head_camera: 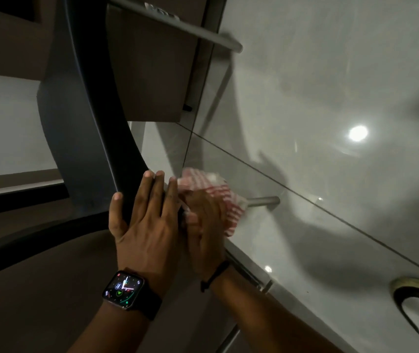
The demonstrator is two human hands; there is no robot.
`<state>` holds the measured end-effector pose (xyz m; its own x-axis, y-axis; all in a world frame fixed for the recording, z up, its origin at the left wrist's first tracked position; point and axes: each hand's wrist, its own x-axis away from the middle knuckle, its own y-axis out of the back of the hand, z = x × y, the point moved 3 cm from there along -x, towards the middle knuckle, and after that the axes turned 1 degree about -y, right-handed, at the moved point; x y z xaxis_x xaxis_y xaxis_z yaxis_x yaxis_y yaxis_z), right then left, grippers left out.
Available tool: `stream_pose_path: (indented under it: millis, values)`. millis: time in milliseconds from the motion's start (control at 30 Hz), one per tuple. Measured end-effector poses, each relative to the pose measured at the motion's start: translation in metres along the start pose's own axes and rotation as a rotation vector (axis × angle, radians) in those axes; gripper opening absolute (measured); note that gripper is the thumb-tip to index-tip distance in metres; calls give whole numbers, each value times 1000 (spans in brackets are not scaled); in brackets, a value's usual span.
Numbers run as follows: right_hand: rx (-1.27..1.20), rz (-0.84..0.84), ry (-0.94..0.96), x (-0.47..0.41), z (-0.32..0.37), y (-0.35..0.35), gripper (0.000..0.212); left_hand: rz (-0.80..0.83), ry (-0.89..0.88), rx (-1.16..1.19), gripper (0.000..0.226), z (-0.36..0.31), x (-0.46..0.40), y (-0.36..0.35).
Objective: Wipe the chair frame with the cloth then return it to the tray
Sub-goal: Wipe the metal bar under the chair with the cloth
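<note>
Around the chair frame: everything below is being placed relative to it.

Floor (pixel 330 72): glossy grey tile is filling the right side beyond the chair frame, reflecting a ceiling light.

Chair frame (pixel 93 138): a dark curved upright is running down the middle-left, with metal rods (pixel 264 200) sticking out to its right; it is looking rigid and smooth, so it should be bearing firm rubbing without flexing.

Left hand (pixel 144 220): lying flat against the lower end of the upright, fingers spread and extended rather than curled, thumb hooking round the left edge; it is wearing a watch (pixel 124 289) and appears to be steadying the frame.

Right hand (pixel 203 225): just right of the left hand and touching it, bunching and pressing the cloth against the frame where the lower rod is joining it; the fingers are blurred and partly hidden, but they are closing on fabric.

Cloth (pixel 211 192): red-and-white striped, crumpled over the rod joint, soft, light and limp; it will be handling best gathered in the palm, wrapped around the rod so it slides along it.

Tray: not showing anywhere in view.

Stage: wiping is looking under way; returning the cloth is not yet done.
</note>
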<state>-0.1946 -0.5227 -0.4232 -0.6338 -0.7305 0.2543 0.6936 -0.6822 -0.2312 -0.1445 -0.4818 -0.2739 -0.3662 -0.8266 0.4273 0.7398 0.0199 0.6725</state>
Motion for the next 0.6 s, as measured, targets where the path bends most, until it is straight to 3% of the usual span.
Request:
stream_pose_path:
  millis: [100, 200, 300, 400, 467, 600]
  values:
    - [59, -66, -63, -8, 11, -6, 47, -22, 0, 4, 69, 1, 1, -1]
    - [157, 22, -108, -4, -23, 10, 55, -66, 9, -20, 72, 2, 2, -4]
    - [181, 89, -296, -19, -70, 42, 33, -142, 19, -55, 58, 2, 4, -1]
    - [183, 68, -447, -35, -86, 74, 27, -168, 19, -85, 58, 3, 7, 3]
    - [133, 42, -364, -34, -61, 66, 28, -167, 18, -85, 57, 3, 8, 6]
    - [72, 49, 50, -15, 11, -2, 28, -126, 34, -90, 57, -2, 7, 8]
